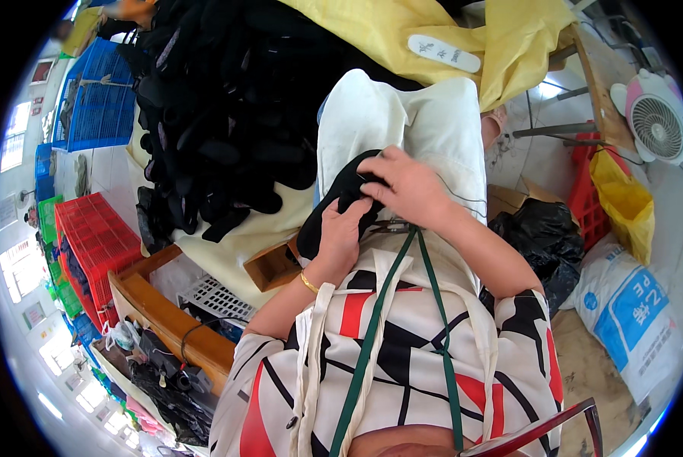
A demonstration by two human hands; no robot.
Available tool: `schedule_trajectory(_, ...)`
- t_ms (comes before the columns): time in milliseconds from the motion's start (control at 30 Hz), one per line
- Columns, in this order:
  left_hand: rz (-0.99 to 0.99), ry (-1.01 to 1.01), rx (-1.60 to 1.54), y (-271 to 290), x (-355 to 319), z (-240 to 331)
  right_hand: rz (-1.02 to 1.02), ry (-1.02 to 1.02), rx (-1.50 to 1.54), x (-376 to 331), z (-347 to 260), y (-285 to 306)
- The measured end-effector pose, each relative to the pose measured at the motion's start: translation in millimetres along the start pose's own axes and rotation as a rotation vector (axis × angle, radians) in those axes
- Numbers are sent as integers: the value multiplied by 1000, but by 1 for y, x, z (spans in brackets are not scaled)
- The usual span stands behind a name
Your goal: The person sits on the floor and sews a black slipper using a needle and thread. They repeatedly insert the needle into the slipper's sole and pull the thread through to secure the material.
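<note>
Resting on the lap, over the cream apron point(425, 114), a black insole point(334, 202) is gripped by the closed left hand point(343, 232) and pinched by the right hand point(406, 183); it should be kept steady and flat.

We've got a huge heap of black insoles point(227, 129) piled up on a pale yellow cloth point(235, 244) right ahead of us. Behind it there's a big yellow sack point(402, 30) with one white insole point(443, 53) lying on top. Over on the left we see a blue crate point(97, 99) and a red crate point(94, 240), plus a white plastic basket point(215, 298) tucked under a wooden rail point(166, 316). On the right there's a small pink and white fan point(657, 122), a yellow bag point(623, 202) hanging in a red crate point(585, 194), a black bin bag point(539, 236) and a white sack with a blue panel point(631, 312).
</note>
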State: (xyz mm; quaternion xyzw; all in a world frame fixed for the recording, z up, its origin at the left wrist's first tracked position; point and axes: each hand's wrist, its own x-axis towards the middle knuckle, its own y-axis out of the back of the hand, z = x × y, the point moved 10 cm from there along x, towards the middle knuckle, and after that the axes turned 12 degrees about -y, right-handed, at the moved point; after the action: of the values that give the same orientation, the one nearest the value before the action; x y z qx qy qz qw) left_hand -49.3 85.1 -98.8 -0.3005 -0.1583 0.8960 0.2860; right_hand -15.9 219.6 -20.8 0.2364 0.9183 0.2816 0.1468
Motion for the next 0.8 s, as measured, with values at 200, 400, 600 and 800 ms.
schedule_trajectory(200, 68, 80, 104, 6, -3, -6, 193, -249, 552, 19, 34, 16)
schedule_trajectory(400, -32, 66, 93, -16, -6, 8, -383, -339, 730, -26, 40, 14)
schedule_trajectory(600, -82, 85, 502, -7, 0, 37, 936, -280, 1308, -110, 182, 353)
schedule_trajectory(800, -431, -5, 621, -59, 37, 70, 1524, -130, 951, -365, 318, 551)
